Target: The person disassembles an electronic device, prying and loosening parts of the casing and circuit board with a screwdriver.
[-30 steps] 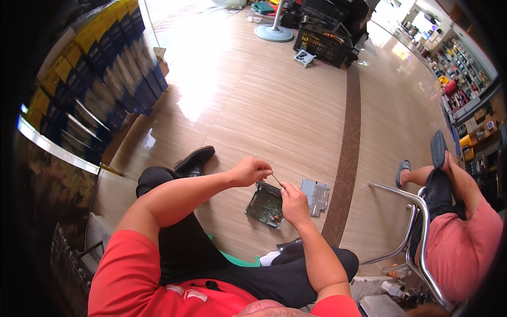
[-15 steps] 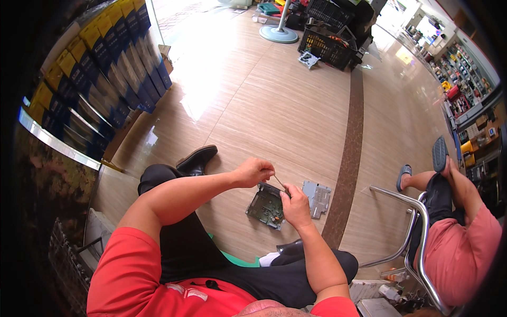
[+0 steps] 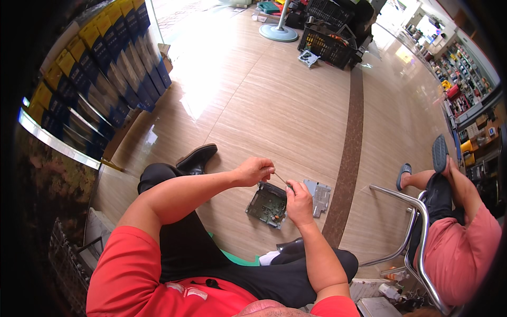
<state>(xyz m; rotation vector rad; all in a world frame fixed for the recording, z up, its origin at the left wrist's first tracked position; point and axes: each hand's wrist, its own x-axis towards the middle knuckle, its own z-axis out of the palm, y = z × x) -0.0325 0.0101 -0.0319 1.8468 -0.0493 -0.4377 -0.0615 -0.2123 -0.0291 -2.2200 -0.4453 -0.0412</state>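
the right hand [image 3: 299, 202] was curled round the handle of a slim tool [image 3: 282, 180], and the left hand [image 3: 255, 171] pinched its tip. below them, on the floor [image 3: 274, 105], lay an open dark casing [image 3: 266, 206] with a circuit board; right of the right hand, a grey plate [image 3: 322, 199].

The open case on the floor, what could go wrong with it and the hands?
The thin rod runs from the right hand, which holds it, toward the left hand; a slip might poke the left one. The circuit board lies bare in the open case, so a dropped rod could perhaps scratch it. The grey plate lies on the floor beside the case, where someone might step on it.
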